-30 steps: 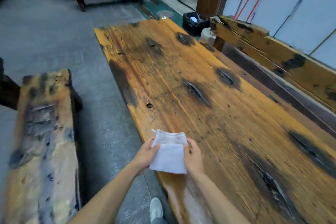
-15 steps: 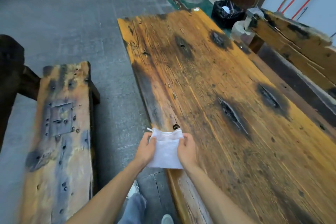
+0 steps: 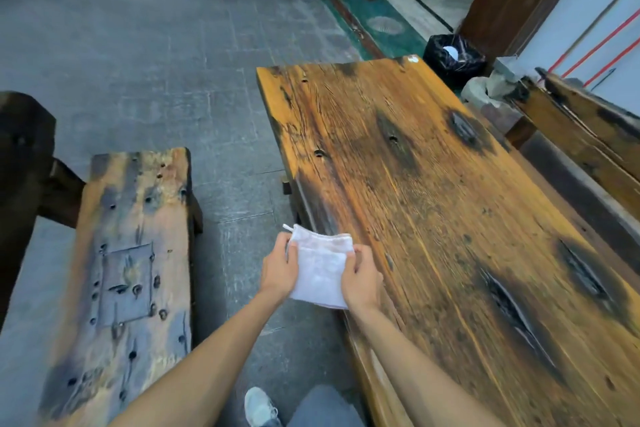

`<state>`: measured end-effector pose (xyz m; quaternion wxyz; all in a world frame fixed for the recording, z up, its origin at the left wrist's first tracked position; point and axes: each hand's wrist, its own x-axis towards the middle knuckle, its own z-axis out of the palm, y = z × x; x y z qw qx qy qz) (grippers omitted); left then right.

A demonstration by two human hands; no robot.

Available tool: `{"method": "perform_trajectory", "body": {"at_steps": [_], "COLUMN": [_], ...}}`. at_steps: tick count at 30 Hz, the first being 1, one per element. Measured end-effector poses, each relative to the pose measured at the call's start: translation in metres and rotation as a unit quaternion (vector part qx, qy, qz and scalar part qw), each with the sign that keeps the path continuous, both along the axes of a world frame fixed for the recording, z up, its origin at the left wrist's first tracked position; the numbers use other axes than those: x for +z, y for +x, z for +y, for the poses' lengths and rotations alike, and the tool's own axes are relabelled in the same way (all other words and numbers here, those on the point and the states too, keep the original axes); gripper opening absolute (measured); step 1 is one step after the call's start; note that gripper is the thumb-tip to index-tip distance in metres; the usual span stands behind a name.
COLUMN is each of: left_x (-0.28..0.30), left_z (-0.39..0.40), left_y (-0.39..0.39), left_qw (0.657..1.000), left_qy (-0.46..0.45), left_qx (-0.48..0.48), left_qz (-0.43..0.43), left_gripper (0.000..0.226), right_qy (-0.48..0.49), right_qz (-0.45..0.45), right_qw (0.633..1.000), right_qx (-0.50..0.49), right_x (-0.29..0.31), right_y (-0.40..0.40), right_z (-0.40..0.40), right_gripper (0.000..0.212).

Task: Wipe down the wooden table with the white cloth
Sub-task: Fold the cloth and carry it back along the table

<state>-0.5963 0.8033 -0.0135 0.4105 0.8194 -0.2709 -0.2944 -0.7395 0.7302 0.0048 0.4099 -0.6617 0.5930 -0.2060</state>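
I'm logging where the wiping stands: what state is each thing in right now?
white cloth: folded, held in the air at the table's near-left edge, not yet flat on the wood.
left hand: grips the cloth's left side.
right hand: grips the cloth's right side.
wooden table: bare top, nothing on it.
bench: standing left of the table, unoccupied.
black bin: open, something white inside.

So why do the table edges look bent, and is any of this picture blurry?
Head view: the wide-angle lens bows the table and bench edges; the near right part of the tabletop is smeared with blur, while the cloth between left hand and right hand stays fairly sharp; lighting is soft, with no harsh glare.
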Motion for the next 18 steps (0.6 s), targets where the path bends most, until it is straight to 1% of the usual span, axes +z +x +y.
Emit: {"method": "perform_trajectory", "body": {"at_steps": [4,9,14,18], "left_x": [0.004,-0.01,-0.031,-0.035], "left_z": [-0.034,-0.093,-0.157,-0.206], "left_y": [0.054,0.125,0.201,0.264], "left_qw": [1.0,0.998,0.997,0.998], "left_qy": [-0.006,-0.023,-0.007,0.026], "left_qx": [-0.008,0.012,0.029,0.025], "left_qz": [0.017,0.049,0.065,0.044], "left_gripper": [0.021,0.021,0.019,0.019], "right_qy": [0.007,0.017,0.035,0.066], "right_qz": [-0.013,-0.04,-0.089,-0.085], "right_qw": [1.0,0.999,0.995,0.994], "right_qx": [0.006,-0.002,-0.01,-0.017], "right_x": [0.007,-0.006,-0.03,-0.043], "right_y": [0.051,0.12,0.2,0.262], "right_z": [-0.037,-0.094,-0.161,-0.209], "right_gripper": [0.019,0.016,0.01,0.01]}}
